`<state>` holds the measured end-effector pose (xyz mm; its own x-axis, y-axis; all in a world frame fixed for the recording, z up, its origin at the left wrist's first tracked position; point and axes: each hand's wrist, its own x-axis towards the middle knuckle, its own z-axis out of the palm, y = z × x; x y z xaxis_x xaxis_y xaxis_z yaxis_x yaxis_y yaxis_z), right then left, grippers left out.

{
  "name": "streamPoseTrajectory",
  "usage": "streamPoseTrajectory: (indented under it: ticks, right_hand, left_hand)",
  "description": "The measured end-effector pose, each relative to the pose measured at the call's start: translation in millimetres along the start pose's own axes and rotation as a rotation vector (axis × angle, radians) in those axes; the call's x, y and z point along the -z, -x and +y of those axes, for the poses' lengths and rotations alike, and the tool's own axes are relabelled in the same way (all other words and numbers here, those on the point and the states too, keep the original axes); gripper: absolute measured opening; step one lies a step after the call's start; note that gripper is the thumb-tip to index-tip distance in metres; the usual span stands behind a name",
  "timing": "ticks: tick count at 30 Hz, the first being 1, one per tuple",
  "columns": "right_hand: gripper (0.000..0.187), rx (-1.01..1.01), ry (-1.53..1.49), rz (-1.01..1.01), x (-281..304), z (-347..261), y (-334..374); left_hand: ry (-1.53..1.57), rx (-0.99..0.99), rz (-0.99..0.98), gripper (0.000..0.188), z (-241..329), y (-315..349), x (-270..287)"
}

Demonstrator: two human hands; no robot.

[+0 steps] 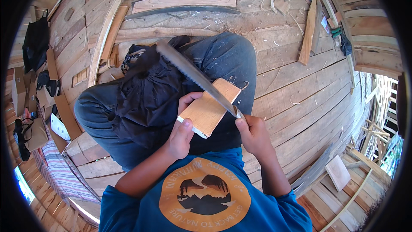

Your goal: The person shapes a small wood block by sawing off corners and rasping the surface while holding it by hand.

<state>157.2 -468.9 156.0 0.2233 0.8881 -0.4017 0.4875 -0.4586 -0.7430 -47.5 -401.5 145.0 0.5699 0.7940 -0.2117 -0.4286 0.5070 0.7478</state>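
Observation:
My left hand grips a short, flat wooden block by its near left end, with the thumb on top. Wrapped round the handle of a hand saw is my right hand; the handle itself is mostly hidden in the fist. The saw's long toothed blade crosses over the block and points up and left, above my lap. Whether the blade touches the wood, I cannot tell. A dark cloth lies bunched over my crossed legs, beside the block.
Wooden planks lie ahead on the board floor among shavings. More boards stand upright on the left and right. Open cardboard boxes and a striped cloth are at the left. A pale board piece lies at lower right.

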Motion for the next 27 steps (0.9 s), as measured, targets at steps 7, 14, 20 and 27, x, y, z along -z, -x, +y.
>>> streamPoseTrajectory:
  ticks: [7,14,20,27]
  right_hand:
    - [0.052,-0.013,-0.004,-0.009,-3,-8,-5]
    - [0.053,-0.078,0.016,-0.019,-2,7,1]
    - [0.054,-0.183,0.005,-0.016,8,14,-15]
    - [0.057,-0.263,-0.105,0.019,16,37,-30]
  left_hand:
    - [0.003,-0.05,0.039,0.075,-16,-9,5]
    - [0.09,-0.017,0.082,0.079,-15,-9,4]
    - [-0.026,-0.044,0.084,0.076,-10,-10,0]
    - [-0.097,-0.002,0.056,0.082,4,-5,8]
